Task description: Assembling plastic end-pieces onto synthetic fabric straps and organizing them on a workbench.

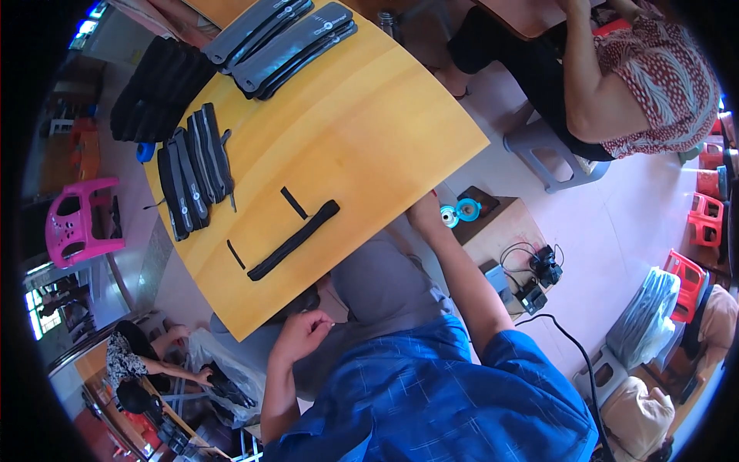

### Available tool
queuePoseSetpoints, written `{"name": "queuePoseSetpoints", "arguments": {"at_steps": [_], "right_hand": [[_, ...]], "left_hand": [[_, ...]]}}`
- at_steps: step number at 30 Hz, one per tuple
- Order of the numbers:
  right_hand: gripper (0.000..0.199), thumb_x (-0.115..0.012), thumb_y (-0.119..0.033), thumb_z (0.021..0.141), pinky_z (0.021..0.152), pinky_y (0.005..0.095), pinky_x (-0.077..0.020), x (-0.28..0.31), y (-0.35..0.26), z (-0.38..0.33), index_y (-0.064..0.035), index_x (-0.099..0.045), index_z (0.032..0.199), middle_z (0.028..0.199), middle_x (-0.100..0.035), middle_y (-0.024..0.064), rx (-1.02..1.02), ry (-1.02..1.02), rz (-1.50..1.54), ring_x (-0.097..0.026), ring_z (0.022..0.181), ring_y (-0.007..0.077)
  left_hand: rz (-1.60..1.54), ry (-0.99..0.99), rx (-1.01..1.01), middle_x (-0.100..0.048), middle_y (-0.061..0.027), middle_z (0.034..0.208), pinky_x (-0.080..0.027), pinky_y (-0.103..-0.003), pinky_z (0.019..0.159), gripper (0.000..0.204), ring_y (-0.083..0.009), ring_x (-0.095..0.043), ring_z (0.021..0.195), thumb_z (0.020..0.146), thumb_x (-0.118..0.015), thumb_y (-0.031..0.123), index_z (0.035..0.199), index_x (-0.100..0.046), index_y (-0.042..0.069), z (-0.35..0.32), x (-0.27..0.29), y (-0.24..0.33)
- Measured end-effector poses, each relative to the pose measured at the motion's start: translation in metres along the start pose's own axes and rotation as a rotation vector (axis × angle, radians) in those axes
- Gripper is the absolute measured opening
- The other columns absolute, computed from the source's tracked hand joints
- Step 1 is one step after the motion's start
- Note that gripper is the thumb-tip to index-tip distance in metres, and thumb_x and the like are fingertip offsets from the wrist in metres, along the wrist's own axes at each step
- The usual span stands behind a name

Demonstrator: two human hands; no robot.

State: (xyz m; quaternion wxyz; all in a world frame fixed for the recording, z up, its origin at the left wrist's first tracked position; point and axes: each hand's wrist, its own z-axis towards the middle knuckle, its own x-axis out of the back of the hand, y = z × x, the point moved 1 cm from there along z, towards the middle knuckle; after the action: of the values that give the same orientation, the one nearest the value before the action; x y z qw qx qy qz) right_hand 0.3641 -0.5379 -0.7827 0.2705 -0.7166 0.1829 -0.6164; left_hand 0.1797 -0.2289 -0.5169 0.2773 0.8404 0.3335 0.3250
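Note:
Over my lap, just off the table's near edge, my left hand is closed with the fingers curled in. Whatever it may pinch is too small to make out. My right hand is at the table's right edge, its fingers hidden there. On the yellow table a long black folded fabric band lies slantwise. Beside it are a short black strip and a thinner one. Further left, several grey-and-black zippered bands lie side by side.
Stacked grey packs and a black pile occupy the far left. A box with an open blue-lidded bottle stands right of the table, near black devices with cables. A person sits at far right; a pink chair is left.

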Motion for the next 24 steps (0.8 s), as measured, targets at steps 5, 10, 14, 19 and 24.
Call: {"name": "queuePoseSetpoints", "arguments": {"at_steps": [5,10,14,19,24], "right_hand": [[0.029,-0.068,-0.019,0.092,0.09,0.0465,-0.0575,0.0,-0.006,0.032,-0.0046,-0.071,0.116,0.118,-0.069,0.0242,-0.06,-0.101,-0.071,-0.067,0.114,0.0383],[0.029,-0.068,-0.02,0.092,0.089,0.0464,-0.0576,-0.024,-0.017,0.073,-0.0046,-0.071,0.117,0.118,-0.07,0.024,-0.005,-0.075,-0.063,-0.068,0.113,0.0381],[0.03,-0.068,-0.02,0.092,0.089,0.0462,-0.0577,-0.047,-0.035,0.109,-0.0047,-0.071,0.118,0.117,-0.07,0.0238,0.05,-0.063,-0.051,-0.068,0.112,0.0379],[0.031,-0.068,-0.021,0.092,0.089,0.0461,-0.0579,-0.075,-0.045,0.147,-0.0048,-0.07,0.118,0.116,-0.071,0.0236,0.115,-0.045,-0.047,-0.068,0.111,0.0377],[0.032,-0.069,-0.022,0.092,0.088,0.0459,-0.058,-0.096,-0.042,0.157,-0.0048,-0.07,0.119,0.116,-0.071,0.0233,0.15,-0.036,-0.052,-0.069,0.11,0.0374]], "left_hand": [[-0.02,-0.007,0.09,-0.069,-0.0094,0.072,-0.05,-0.03,0.059,0.009,-0.0153,-0.064,0.061,0.096,-0.069,0.012,0.098,-0.074,0.004,-0.037,0.016,0.005],[-0.104,0.047,0.214,-0.07,-0.0084,0.072,-0.051,-0.03,0.06,0.009,-0.0153,-0.066,0.062,0.096,-0.07,0.013,0.101,-0.075,0.007,-0.062,0.01,-0.018],[-0.117,0.0,0.228,-0.073,-0.0098,0.08,-0.055,-0.034,0.065,0.012,-0.0204,-0.07,0.069,0.097,-0.07,0.017,0.105,-0.075,0.009,-0.063,-0.005,-0.033],[-0.155,-0.039,0.276,-0.074,-0.0118,0.086,-0.056,-0.036,0.068,0.013,-0.0257,-0.073,0.074,0.097,-0.07,0.021,0.105,-0.074,0.012,-0.058,-0.016,-0.043],[-0.241,-0.052,0.276,-0.074,-0.0128,0.088,-0.057,-0.039,0.072,0.014,-0.0294,-0.074,0.081,0.098,-0.068,0.023,0.107,-0.074,0.013,-0.057,-0.018,-0.052]]}}
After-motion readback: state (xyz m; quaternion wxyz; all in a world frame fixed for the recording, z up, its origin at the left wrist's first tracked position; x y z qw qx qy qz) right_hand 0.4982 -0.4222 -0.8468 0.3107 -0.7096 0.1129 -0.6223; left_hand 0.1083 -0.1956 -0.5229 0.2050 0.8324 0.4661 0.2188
